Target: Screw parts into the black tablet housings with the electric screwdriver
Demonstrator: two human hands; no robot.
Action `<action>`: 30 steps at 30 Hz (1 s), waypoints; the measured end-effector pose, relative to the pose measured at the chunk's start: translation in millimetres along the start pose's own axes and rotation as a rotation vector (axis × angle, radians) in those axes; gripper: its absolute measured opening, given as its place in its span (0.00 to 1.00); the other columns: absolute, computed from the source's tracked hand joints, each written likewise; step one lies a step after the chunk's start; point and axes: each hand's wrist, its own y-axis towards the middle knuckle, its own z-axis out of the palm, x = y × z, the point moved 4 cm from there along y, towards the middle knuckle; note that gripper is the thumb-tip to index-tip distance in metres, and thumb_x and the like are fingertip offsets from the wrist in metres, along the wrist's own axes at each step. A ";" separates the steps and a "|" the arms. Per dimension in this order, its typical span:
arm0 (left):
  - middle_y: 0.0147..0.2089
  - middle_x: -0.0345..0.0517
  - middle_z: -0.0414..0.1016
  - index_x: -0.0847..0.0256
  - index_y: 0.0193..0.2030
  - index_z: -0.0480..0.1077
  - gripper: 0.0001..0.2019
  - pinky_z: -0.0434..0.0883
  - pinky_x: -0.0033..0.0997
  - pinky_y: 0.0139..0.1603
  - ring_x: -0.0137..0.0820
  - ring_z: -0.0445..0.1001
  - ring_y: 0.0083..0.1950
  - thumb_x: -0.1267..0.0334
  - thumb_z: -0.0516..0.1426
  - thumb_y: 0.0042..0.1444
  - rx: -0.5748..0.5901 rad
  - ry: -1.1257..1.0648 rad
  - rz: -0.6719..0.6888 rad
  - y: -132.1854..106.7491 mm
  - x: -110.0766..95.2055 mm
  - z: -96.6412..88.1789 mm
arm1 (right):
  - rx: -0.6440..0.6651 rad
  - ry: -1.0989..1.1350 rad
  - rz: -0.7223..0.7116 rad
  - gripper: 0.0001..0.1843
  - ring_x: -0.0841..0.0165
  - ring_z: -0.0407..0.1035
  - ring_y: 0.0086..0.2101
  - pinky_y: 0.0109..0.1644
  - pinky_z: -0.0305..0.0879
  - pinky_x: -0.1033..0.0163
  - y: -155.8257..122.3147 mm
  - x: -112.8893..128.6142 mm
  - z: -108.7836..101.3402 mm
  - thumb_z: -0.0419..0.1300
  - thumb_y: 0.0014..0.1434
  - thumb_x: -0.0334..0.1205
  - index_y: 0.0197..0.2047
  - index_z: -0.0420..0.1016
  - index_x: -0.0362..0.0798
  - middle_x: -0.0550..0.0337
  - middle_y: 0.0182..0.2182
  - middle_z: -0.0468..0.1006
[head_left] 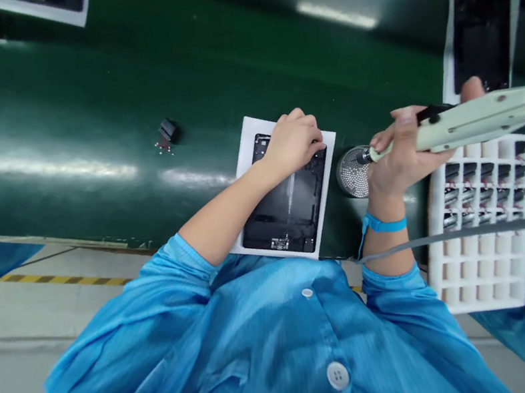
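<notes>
At mid-bench on a glossy dark green laminate worktop (43, 79), the left hand (294, 143) lies palm-down, open and slightly bent, bearing on a flat black tablet-like device with its inner frame exposed (285, 209) rather than gripping it. The device sits on a white card sheet (251, 132). The right hand (405, 154) is closed around a pale green electric screwdriver (477, 120); its thin metal bit sits at a round perforated metal dish (353, 174), though contact is hard to tell. For work like this, a flat, steady hold and a square-held driver seem best. A blue wrist strap (383, 224) meets a grey cord (472, 234). To the right, a white cellular tray (481, 283) holds slim dark parts. Up-bench lie a second black device (481, 39) and a small dark part with reddish wires (165, 134). Beyond the bench, a pale grey floor (19, 314) carries a yellow-and-black stripe (64, 280).
</notes>
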 end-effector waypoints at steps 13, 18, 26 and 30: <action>0.47 0.57 0.84 0.57 0.45 0.90 0.07 0.70 0.59 0.64 0.58 0.75 0.63 0.62 0.69 0.75 -0.002 -0.021 -0.012 4.9 -3.8 6.5 | 0.068 -0.091 -0.202 0.35 0.74 0.64 0.25 0.37 0.84 0.51 -12.2 -13.3 48.1 0.58 0.83 0.62 0.85 0.56 0.64 0.55 0.54 0.80; 0.49 0.57 0.85 0.55 0.46 0.91 0.08 0.71 0.61 0.66 0.60 0.75 0.65 0.61 0.67 0.75 0.002 -0.014 -0.020 5.8 -3.4 9.3 | 0.041 -0.118 -0.242 0.36 0.72 0.67 0.25 0.32 0.79 0.55 -12.3 -10.7 49.1 0.58 0.84 0.62 0.87 0.60 0.65 0.55 0.53 0.80; 0.50 0.57 0.86 0.51 0.47 0.93 0.08 0.72 0.64 0.67 0.61 0.76 0.66 0.57 0.68 0.75 -0.003 -0.032 -0.021 8.3 -0.4 12.4 | 0.062 -0.113 -0.222 0.35 0.71 0.63 0.25 0.32 0.76 0.54 -14.2 -12.6 52.1 0.58 0.83 0.64 0.85 0.64 0.62 0.56 0.48 0.77; 0.50 0.57 0.87 0.50 0.50 0.93 0.09 0.73 0.65 0.67 0.61 0.77 0.66 0.57 0.68 0.75 -0.008 -0.032 -0.009 8.7 -0.1 12.7 | 0.068 -0.040 -0.197 0.33 0.72 0.62 0.24 0.31 0.79 0.56 -14.9 -26.3 52.7 0.62 0.82 0.62 0.81 0.62 0.63 0.60 0.46 0.76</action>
